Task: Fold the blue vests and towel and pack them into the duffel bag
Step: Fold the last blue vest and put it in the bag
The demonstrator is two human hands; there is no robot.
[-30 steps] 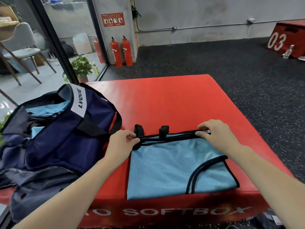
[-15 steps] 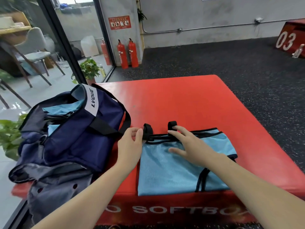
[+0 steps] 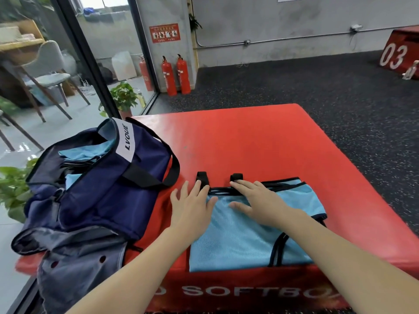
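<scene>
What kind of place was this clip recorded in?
Most likely a gym or training studio: speckled rubber flooring, a red padded soft box used as the work surface, and a second numbered red box by the wall.

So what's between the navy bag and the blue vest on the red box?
In the head view, the left hand lies flat there, on a strip of bare red soft box, its thumb over the edge of the blue vest. The duffel bag sits just left.

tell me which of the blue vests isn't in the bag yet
The vest lying flat on the red soft box, under the left hand and right hand. The other light blue pieces already sit inside the open duffel bag.
</scene>
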